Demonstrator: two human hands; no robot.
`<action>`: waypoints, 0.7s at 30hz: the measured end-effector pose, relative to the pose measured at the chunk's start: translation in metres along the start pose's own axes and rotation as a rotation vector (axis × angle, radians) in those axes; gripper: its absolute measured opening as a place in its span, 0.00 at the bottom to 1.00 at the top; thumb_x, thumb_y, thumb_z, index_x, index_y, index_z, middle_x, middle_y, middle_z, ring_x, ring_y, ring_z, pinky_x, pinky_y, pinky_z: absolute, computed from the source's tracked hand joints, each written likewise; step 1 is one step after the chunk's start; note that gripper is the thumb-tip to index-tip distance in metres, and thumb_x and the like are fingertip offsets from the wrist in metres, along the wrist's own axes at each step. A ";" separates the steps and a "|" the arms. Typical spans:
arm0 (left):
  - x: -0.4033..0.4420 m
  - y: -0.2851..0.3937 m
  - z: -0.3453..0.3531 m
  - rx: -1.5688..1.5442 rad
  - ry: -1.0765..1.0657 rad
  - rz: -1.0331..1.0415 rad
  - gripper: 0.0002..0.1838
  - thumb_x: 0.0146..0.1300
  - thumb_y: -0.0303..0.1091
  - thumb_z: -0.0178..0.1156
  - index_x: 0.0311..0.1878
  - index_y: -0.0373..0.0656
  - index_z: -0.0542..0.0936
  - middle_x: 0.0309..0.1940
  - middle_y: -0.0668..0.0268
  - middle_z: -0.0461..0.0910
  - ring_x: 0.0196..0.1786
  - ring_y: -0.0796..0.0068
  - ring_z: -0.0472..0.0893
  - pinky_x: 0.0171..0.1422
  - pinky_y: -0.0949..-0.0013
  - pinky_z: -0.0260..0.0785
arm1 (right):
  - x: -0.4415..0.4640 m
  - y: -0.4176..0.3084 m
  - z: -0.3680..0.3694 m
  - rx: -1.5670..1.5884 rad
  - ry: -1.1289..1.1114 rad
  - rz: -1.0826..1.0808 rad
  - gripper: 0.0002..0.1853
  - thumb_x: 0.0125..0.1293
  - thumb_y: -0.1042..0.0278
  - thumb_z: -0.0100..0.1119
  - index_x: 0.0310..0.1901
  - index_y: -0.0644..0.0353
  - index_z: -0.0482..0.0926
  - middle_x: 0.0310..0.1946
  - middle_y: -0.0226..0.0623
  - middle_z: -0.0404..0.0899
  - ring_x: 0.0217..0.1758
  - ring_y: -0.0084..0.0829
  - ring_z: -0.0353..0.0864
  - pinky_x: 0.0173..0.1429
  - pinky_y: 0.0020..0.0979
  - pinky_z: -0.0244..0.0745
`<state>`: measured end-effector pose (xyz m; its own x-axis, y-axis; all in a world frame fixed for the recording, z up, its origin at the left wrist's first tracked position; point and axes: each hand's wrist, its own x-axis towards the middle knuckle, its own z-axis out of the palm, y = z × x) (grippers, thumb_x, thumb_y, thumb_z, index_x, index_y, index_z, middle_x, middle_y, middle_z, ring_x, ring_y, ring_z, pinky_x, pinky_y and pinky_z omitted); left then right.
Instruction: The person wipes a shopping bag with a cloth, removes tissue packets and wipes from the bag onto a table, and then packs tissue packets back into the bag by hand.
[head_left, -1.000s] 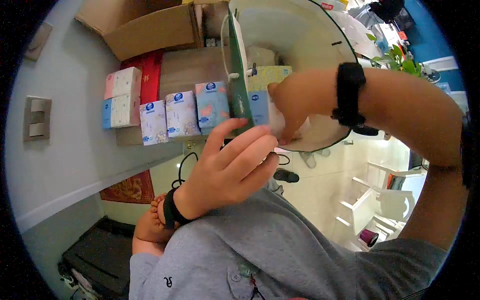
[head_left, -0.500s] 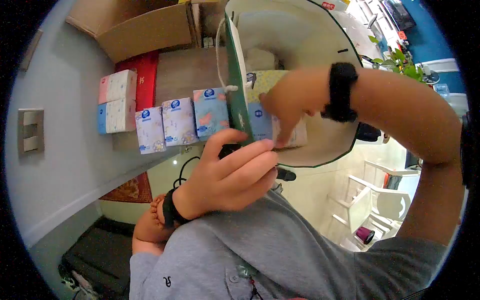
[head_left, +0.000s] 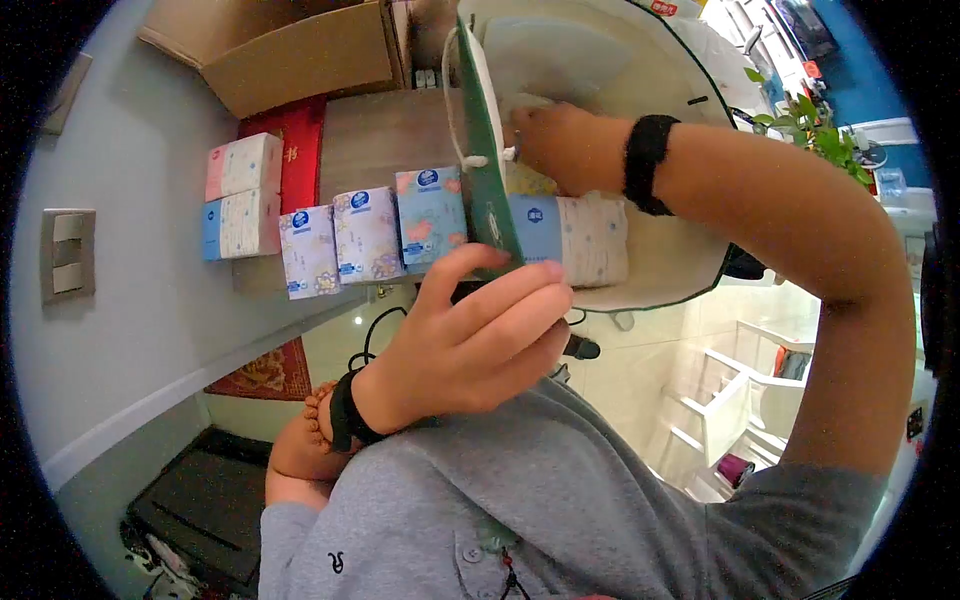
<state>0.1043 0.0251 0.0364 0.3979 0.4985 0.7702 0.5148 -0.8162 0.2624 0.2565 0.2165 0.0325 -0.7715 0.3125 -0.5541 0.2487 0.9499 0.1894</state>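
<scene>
A large bag [head_left: 675, 255] with a cream inside, a dark green edge and a white rope handle [head_left: 453, 100] stands with its mouth towards me. My left hand [head_left: 475, 335] grips the near edge of its green side, thumb on the outer face and fingers over the rim. Deep inside the bag is my right hand [head_left: 560, 148], bent down near the far end; its fingertips are hidden. Below it lies a blue-and-white tissue pack [head_left: 592, 240], with part of a yellow pack [head_left: 530, 180] showing behind.
Left of the bag stand a teal tissue pack [head_left: 432, 222], two lilac tissue packs [head_left: 366, 235] and a stacked pair of packs [head_left: 248, 222]. Behind them are a red folder [head_left: 303, 150] and an open cardboard box [head_left: 300, 65]. White chairs [head_left: 725, 415] stand at right.
My right hand has moved from above the blue-and-white pack to farther back in the bag, uncovering that pack. My left hand keeps its hold on the bag's edge.
</scene>
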 end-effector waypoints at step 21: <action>0.002 0.007 0.003 0.081 -0.045 -0.068 0.16 0.44 0.23 0.72 0.39 0.47 0.83 0.54 0.62 0.75 0.60 0.58 0.76 0.61 0.49 0.67 | 0.001 0.006 -0.014 0.450 0.160 0.148 0.30 0.53 0.51 0.71 0.54 0.60 0.78 0.42 0.52 0.82 0.45 0.54 0.82 0.50 0.45 0.78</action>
<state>0.1112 0.0214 0.0380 0.3929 0.5661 0.7247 0.6003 -0.7549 0.2641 0.2488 0.2222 0.0448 -0.7803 0.4721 -0.4102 0.5629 0.8160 -0.1315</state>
